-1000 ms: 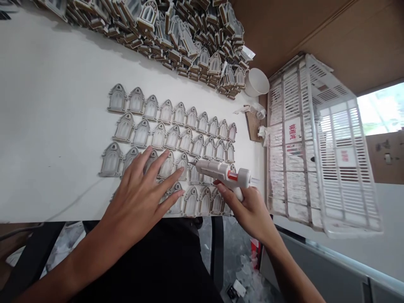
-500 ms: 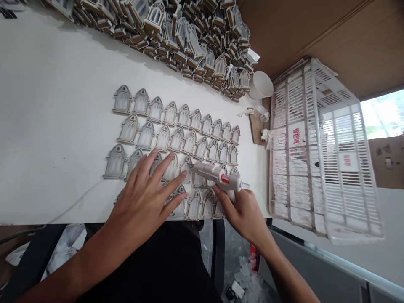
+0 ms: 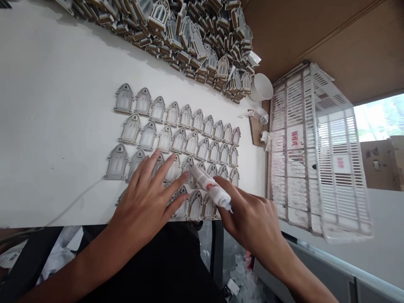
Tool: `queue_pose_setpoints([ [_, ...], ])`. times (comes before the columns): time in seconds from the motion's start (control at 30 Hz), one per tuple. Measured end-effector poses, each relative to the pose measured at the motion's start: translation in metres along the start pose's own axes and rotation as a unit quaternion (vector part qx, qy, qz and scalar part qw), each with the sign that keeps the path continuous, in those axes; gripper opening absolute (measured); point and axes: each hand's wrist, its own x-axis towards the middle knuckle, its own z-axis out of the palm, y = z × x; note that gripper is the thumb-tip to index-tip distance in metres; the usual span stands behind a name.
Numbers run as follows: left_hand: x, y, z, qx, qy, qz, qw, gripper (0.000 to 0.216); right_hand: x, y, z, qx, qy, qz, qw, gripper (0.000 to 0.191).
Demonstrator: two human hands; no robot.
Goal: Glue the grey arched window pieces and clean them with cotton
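Observation:
Several grey arched window-shaped pieces (image 3: 189, 139) lie in rows on the white table (image 3: 57, 105). My left hand (image 3: 148, 198) rests flat on the lower rows with fingers spread, pressing pieces down. My right hand (image 3: 249, 219) grips a white glue gun (image 3: 210, 189) with an orange mark. Its nozzle points up-left onto a piece in the third row, right by my left fingertips.
A big heap of the same arched pieces (image 3: 189, 33) fills the table's far side. A white cup (image 3: 261, 87) stands beside it. A white slatted plastic crate (image 3: 315, 147) lies to the right, under cardboard (image 3: 315, 33). A thin cord (image 3: 72, 204) runs off the front-left edge.
My right hand has turned the glue gun from lying sideways to pointing steeply up-left, and its nozzle has come down closer to my left fingertips. My left hand stays in place.

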Motion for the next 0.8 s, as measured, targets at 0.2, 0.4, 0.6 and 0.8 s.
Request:
queue_pose_setpoints([
  [0.2,0.002,0.003,0.003,0.005,-0.001,-0.005,1.0,0.044,-0.002,-0.006,-0.023,-0.13,0.032,0.001,0.991,0.048],
  [0.4,0.007,0.003,0.001,0.002,0.008,0.001,1.0,0.036,-0.012,0.019,-0.042,-0.123,0.048,0.098,0.986,0.043],
  [0.6,0.011,0.004,-0.003,0.023,0.001,0.022,1.0,0.037,-0.017,0.04,-0.031,0.05,0.053,0.197,0.978,0.055],
  [0.8,0.008,0.013,-0.001,0.037,0.002,0.019,0.999,0.04,-0.022,0.051,-0.014,0.212,0.036,0.266,0.94,0.066],
])
